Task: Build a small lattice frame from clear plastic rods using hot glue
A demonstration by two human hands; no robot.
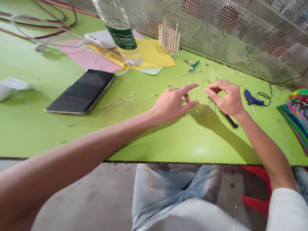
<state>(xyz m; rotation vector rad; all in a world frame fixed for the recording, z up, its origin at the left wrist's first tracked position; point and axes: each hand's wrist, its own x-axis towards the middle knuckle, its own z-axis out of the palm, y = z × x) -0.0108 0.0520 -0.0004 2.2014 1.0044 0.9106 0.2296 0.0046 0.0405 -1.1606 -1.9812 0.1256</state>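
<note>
My left hand [174, 102] is over the middle of the green table [154, 138], thumb and index finger stretched apart toward the right. My right hand [225, 96] faces it, thumb and index fingertip pinched together. A thin pale strand or stick seems to show at that pinch, too small to make out. Thin clear strands [197, 113] lie on the table below and between both hands. Partly under my right hand lies a black and yellow cutter [231, 120]. To its right rests a blue glue gun [252, 98] with a black cord.
A phone [81, 91] lies at the left, a water bottle [124, 40] stands on yellow paper [154, 53], and a small stick structure [169, 38] is near the perforated metal screen [216, 29]. Colourful pipe cleaners [295, 123] lie far right, a green-handled tool [194, 66] behind my hands.
</note>
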